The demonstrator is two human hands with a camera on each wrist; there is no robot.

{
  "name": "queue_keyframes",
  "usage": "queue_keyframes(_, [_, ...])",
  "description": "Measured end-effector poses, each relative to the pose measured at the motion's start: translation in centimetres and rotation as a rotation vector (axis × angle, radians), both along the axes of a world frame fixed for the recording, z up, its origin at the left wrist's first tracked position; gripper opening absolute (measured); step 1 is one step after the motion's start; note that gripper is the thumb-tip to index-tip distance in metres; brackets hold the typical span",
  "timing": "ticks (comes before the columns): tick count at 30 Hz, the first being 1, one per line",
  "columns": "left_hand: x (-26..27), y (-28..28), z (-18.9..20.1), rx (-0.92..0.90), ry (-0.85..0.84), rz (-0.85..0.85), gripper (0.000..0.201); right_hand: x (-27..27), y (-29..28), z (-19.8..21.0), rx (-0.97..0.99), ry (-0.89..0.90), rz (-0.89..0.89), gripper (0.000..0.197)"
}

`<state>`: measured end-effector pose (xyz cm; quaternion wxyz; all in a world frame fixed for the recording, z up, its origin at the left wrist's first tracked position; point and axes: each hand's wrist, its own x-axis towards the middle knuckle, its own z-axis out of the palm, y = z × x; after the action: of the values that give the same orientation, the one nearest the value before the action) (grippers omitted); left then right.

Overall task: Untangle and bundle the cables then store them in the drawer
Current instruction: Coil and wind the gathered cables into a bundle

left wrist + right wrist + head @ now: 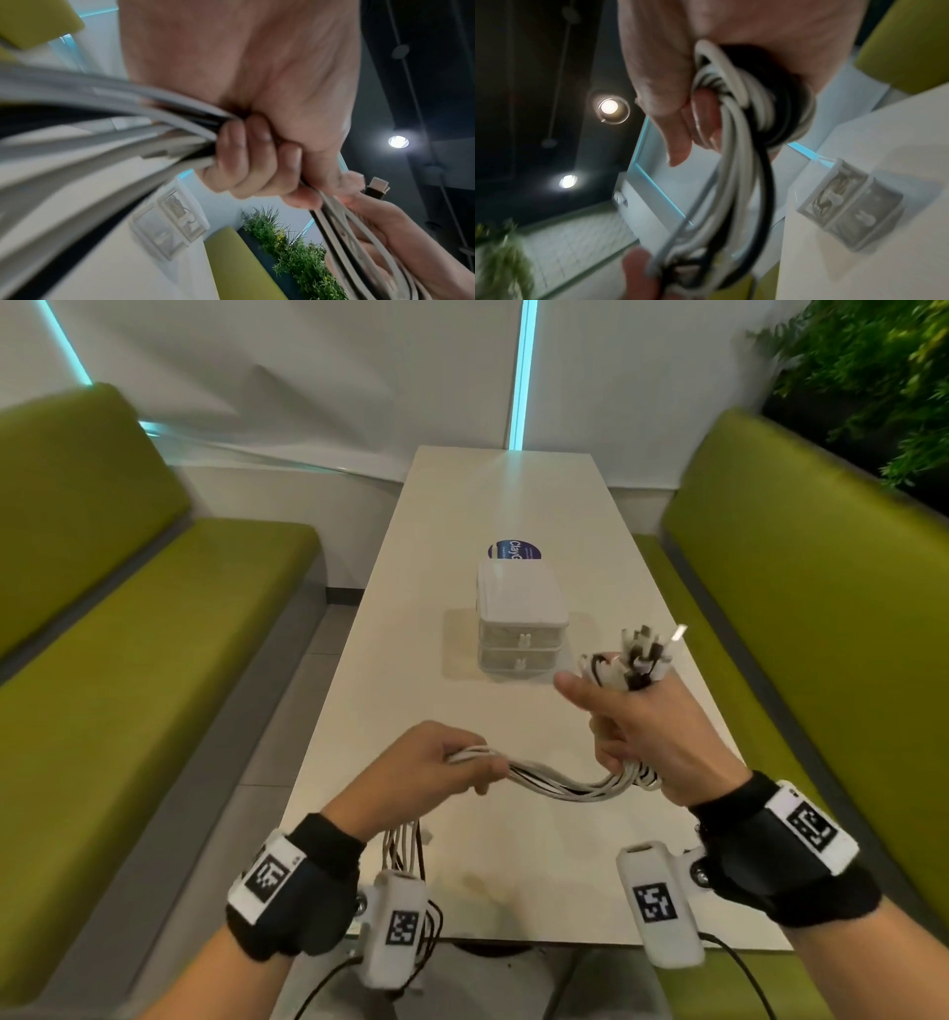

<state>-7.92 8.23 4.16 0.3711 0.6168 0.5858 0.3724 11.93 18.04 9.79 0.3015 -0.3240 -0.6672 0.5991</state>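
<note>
A bundle of white and black cables [560,785] sags between my two hands above the near end of the white table [513,855]. My left hand [436,765] grips the strands [144,130] in a fist, and loose ends hang down past its wrist. My right hand [631,726] holds the other part wound around its fingers [734,105], with the plug ends [647,654] sticking up above it. A small white drawer unit [518,618] with two closed translucent drawers [847,205] stands mid-table, beyond both hands.
Green bench seats [128,618] flank the table on both sides [801,588]. A round blue sticker [515,552] lies behind the drawer unit. A plant wall [873,377] rises at the far right. White walls close off the table's far end.
</note>
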Motion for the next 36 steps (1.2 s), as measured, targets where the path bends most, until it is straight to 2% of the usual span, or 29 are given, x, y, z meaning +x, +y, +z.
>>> queue_keyframes(2, [0.3,0.4,0.5,0.055,0.015,0.031,0.04,-0.4,-0.3,-0.4,0.135,-0.151,0.018,0.027])
queue_keyframes(5, [0.8,0.6,0.7,0.103,0.0,0.069,0.038,-0.9,-0.9,-1.7,0.204,-0.261,0.073,0.044])
queue_keyframes(7, [1.1,0.6,0.7,0.118,-0.004,0.051,0.037,-0.8,-1.3,-2.6,0.114,-0.215,0.094,0.047])
queue_keyframes(10, [1.5,0.6,0.6,0.143,0.002,0.002,0.04,-0.8,-1.9,-3.4,-0.072,-0.113,0.099,0.038])
queue_keyframes(14, [2.1,0.6,0.2,0.187,0.067,0.018,0.038,-1.0,-2.6,-4.1,-0.195,-0.042,0.163,0.047])
queue_keyframes(17, [2.7,0.4,-0.4,0.196,0.167,0.038,0.04,-0.9,-3.1,-4.7,-0.227,-0.081,0.131,0.051])
queue_keyframes(21, [3.2,0.5,-1.1,0.178,0.181,0.074,0.032,-1.4,-3.7,-5.4,-0.214,-0.138,0.019,0.056])
queue_keyframes(25, [3.9,0.5,-1.3,0.186,0.161,0.133,0.026,-1.3,-3.8,-5.5,-0.167,-0.075,0.071,0.063])
queue_keyframes(28, [3.9,0.5,-1.3,0.179,0.127,0.162,0.025,-0.7,-3.3,-5.4,-0.156,-0.046,0.195,0.046])
queue_keyframes(31, [4.1,0.6,-0.8,0.169,0.11,0.137,0.027,-0.5,-2.9,-4.6,-0.122,-0.095,0.291,0.025])
queue_keyframes(36, [4.0,1.0,0.0,0.12,0.175,0.118,0.015,-0.4,-2.7,-4.3,-0.058,-0.22,0.26,0.022])
